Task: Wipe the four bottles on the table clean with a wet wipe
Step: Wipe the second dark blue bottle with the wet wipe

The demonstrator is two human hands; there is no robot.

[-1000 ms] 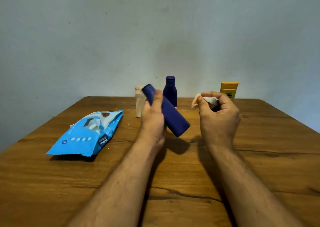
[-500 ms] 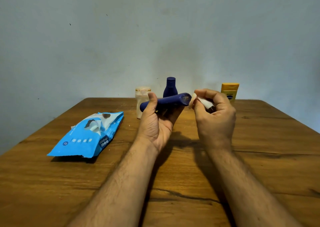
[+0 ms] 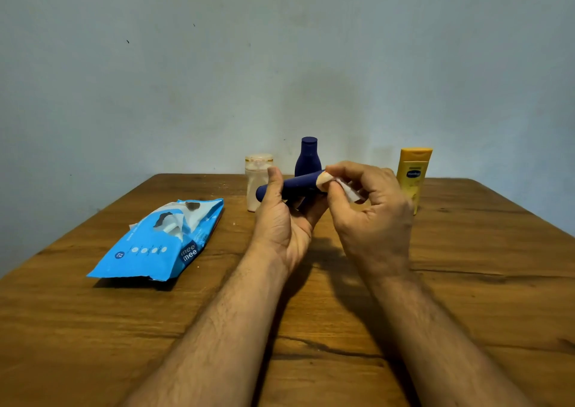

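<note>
The dark blue tube [image 3: 292, 185] is being held level above the table [image 3: 466, 282] by the left hand [image 3: 281, 220], thumb curled over it and fingers underneath; a second ago it was being held tilted steeply, so it is being turned to present its end. The wet wipe [image 3: 343, 188], pinched in the curled fingers of the right hand [image 3: 370, 213], is now being pressed against that right end, where earlier it was being kept apart. Wiping of this bottle is judged under way, while the cream bottle [image 3: 256, 182], navy bottle [image 3: 308, 157] and yellow bottle [image 3: 413, 173] are standing behind, untouched.

A worn wooden table [image 3: 93, 329] stands against a plain pale blue-grey wall [image 3: 217, 64].
</note>
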